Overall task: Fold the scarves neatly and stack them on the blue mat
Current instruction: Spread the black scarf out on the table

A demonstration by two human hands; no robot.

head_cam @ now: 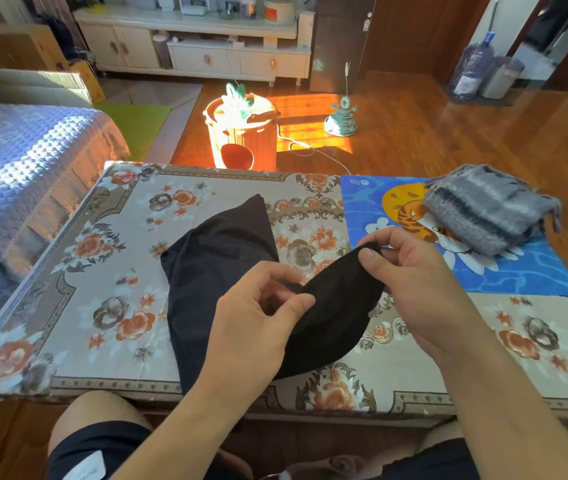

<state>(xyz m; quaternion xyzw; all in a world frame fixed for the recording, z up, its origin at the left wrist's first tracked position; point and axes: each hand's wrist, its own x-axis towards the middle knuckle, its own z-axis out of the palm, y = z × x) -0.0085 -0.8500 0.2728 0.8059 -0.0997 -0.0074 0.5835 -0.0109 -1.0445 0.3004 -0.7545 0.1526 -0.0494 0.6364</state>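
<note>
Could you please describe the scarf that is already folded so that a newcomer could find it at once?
Start at the floral tablecloth and go to the blue mat at its far right. The grey striped scarf lies folded there. It is knitted and fringed, unlike the plain black scarf in the middle.

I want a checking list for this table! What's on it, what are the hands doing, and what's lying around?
Surface: table under a flowered cloth; blue mat on its far right part.
Job's things: gray scarf folded, lying on the blue mat; black scarf spread on the cloth, near end lifted.
Clutter: nothing seen on the table besides these.
Grippers: left hand pinches the black scarf's edge; right hand pinches the same edge further right.
Cables: white cord on the floor beyond the table.
Surroundings: wooden bucket, small green toy, sofa with blue cover, white cabinet, water bottle.
</note>
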